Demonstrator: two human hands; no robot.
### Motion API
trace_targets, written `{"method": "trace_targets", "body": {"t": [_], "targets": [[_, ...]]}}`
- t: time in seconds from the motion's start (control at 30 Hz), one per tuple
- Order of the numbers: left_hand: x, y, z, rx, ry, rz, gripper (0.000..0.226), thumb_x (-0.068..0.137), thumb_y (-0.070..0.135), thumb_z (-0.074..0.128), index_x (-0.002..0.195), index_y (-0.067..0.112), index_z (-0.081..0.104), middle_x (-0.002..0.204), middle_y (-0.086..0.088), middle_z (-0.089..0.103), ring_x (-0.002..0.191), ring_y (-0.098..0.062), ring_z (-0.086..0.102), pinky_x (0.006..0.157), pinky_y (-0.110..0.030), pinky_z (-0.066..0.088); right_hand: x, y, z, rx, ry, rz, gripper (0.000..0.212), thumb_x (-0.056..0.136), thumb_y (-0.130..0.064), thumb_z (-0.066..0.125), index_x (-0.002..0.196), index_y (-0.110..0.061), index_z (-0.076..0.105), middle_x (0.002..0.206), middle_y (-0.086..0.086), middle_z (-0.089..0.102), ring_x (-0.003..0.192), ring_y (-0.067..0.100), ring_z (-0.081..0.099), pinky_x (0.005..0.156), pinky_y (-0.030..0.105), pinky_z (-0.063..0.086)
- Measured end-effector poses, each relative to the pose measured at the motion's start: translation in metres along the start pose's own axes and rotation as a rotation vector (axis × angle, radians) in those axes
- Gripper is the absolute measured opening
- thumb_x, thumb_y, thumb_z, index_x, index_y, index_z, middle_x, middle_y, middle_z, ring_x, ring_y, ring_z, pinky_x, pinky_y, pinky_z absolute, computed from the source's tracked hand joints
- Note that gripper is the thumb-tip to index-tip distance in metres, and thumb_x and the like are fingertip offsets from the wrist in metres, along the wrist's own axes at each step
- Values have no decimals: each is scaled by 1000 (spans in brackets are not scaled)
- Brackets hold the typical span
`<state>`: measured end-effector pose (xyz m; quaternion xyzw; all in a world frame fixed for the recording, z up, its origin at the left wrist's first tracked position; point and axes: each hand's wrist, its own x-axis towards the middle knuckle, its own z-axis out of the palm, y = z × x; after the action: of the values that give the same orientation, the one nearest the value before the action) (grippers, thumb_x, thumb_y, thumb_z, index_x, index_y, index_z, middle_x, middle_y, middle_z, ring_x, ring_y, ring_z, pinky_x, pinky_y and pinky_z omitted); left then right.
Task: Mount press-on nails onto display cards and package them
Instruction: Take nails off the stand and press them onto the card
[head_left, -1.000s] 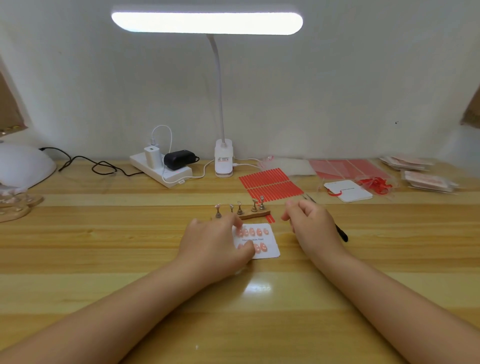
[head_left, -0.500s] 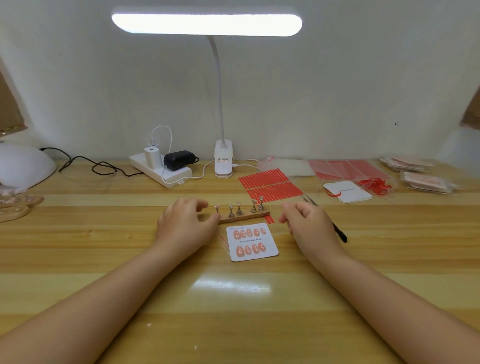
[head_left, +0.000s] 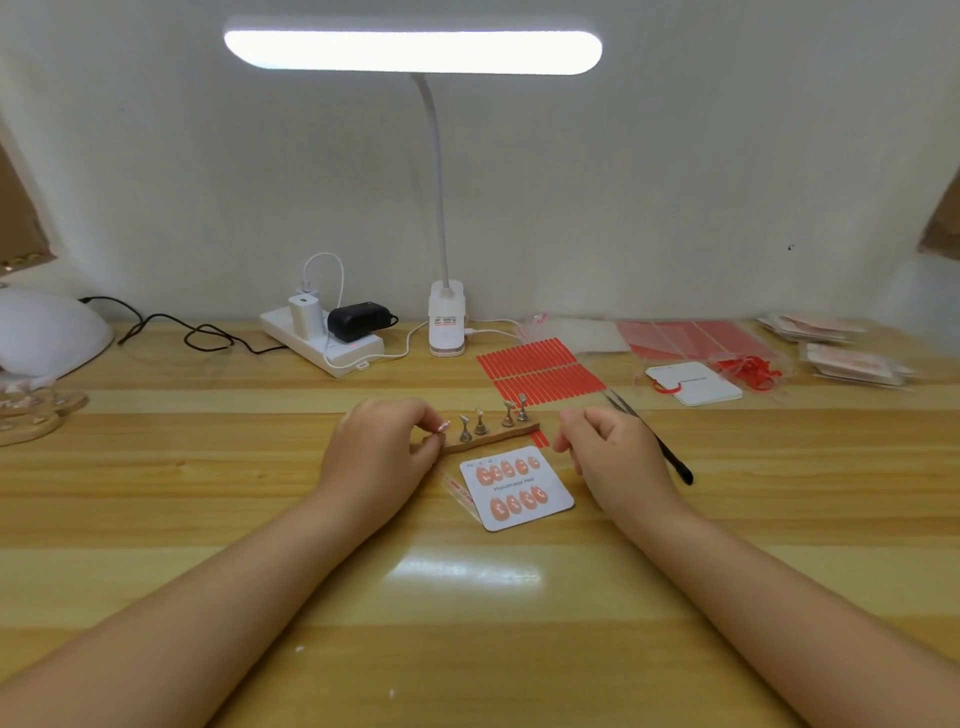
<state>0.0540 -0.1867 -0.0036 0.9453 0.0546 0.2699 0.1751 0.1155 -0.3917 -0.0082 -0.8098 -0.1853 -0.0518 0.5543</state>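
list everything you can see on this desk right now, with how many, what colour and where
display card: 1, white, nine pink nails on it, centre
nail stand: 1, wooden bar, metal pegs, behind card
adhesive strips: 2 rows, red, behind stand
tweezers: 1, black, by right hand
blank card: 1, white, right
packaged sets: several, pinkish, far right
desk lamp: 1, white, back centre
power strip: 1, white, back left
left hand: pinches leftmost peg's nail
right hand: fingers loosely curled, beside card
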Motion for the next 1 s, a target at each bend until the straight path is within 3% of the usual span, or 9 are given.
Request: {"method": "trace_targets", "body": {"t": [0.1, 0.3, 0.4, 0.57, 0.73, 0.87, 1.0], "targets": [[-4, 5, -2, -76, 95, 60, 3, 87, 22, 64, 88, 23, 62, 87, 12, 63, 84, -11, 53, 70, -28, 43, -1, 2, 1, -3, 24, -48, 36, 95, -26, 52, 70, -1, 61, 47, -9, 44, 47, 6, 40, 51, 25, 36], [-16, 29, -2, -287, 125, 170, 11, 82, 16, 71, 88, 25, 70, 77, 21, 61, 69, -4, 55, 61, -19, 44, -12, -6, 5, -50, 25, -411, 4, 87, -21, 68, 89, -17, 71, 68, -7, 62, 62, 3, 54, 52, 16, 42], [-20, 33, 0, -311, 122, 215, 14, 81, 14, 73, 92, 21, 74, 80, 23, 61, 69, -1, 53, 65, -14, 42, -15, -5, 9, -99, 4, -490, 23, 85, -26, 71, 106, -16, 72, 76, -6, 67, 65, 0, 54, 58, 13, 42], [-22, 36, 1, -299, 142, 274, 15, 78, 10, 76, 91, 17, 74, 79, 18, 61, 66, -6, 54, 63, -22, 44, -14, -5, 9, -174, -2, -557, 20, 86, -19, 70, 104, -13, 74, 95, -3, 73, 71, -12, 55, 66, 8, 43], [-23, 38, 1, -264, 130, 299, 15, 81, 6, 70, 91, 17, 72, 81, 13, 66, 70, -11, 55, 65, -35, 48, -15, -9, 8, -177, 0, -579, 14, 87, -15, 68, 99, -11, 75, 89, -1, 74, 78, 7, 65, 67, 18, 49], [-23, 39, 0, -247, 127, 305, 13, 81, 10, 65, 90, 17, 72, 81, 8, 68, 71, -14, 55, 64, -36, 48, -17, -11, 9, -157, -8, -583, 12, 88, -10, 67, 97, -9, 75, 86, -1, 73, 75, 8, 63, 66, 23, 51], [-24, 40, 0, -244, 126, 289, 16, 81, 3, 68, 89, 16, 71, 81, 7, 68, 71, -15, 55, 65, -37, 48, -17, -12, 10, -94, -38, -548, 11, 89, -8, 66, 95, -9, 75, 76, -14, 64, 68, 2, 59, 64, 20, 49]]}}
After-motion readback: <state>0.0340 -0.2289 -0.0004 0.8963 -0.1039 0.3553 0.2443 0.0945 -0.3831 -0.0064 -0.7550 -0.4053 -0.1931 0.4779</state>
